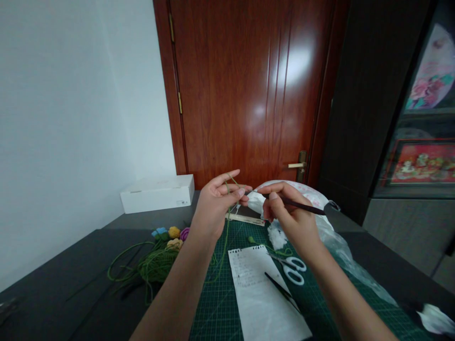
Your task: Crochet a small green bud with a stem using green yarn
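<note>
My left hand (216,199) is raised over the mat, index finger stretched out with green yarn (226,241) looped over it. Thumb and middle finger pinch the yarn by the tip of a crochet hook; any small piece of work there is too tiny to make out. My right hand (293,215) grips the dark-handled crochet hook (306,207) like a pen, its tip meeting the left fingertips. From the left hand the strand hangs toward a loose heap of green yarn (158,266) beside my left forearm.
A handwritten sheet (259,308) lies on the green cutting mat (213,308), with a thin black tool (282,290) on it. White-handled scissors (294,271), white stuffing (276,236) and a plastic bag (337,246) are right. Crocheted flowers (174,232) and a white box (158,194) are left.
</note>
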`<action>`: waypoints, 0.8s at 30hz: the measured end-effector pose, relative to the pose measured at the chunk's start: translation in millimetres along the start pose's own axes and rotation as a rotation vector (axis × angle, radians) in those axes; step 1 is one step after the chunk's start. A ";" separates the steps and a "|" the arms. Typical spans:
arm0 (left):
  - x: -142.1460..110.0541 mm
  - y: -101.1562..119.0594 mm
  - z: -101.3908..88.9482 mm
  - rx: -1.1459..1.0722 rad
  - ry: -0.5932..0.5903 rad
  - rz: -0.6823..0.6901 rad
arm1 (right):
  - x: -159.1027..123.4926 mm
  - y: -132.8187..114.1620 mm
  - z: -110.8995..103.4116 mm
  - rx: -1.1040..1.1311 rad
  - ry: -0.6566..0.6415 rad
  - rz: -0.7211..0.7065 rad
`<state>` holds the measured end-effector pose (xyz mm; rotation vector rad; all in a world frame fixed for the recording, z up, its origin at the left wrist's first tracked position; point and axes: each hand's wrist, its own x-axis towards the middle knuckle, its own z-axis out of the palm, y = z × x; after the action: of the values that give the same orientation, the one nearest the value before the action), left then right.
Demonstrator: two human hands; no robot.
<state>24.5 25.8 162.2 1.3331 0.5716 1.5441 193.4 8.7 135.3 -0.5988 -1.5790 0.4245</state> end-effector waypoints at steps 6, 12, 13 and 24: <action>-1.1 0.7 -0.8 -0.018 -0.018 -0.008 | -2.5 0.8 1.3 -0.049 -0.024 -0.040; -3.0 0.9 -0.8 -0.065 -0.033 -0.047 | -5.7 4.3 3.0 -0.193 -0.038 -0.155; -3.2 0.6 -0.3 -0.077 -0.043 -0.055 | -6.1 5.4 3.2 -0.224 -0.043 -0.184; -2.3 0.6 2.4 -0.219 -0.188 -0.171 | -6.1 16.1 6.5 -0.287 0.018 -0.468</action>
<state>26.3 23.0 162.3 1.2129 0.3763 1.2871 189.1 18.3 120.2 -0.4253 -1.7139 -0.1602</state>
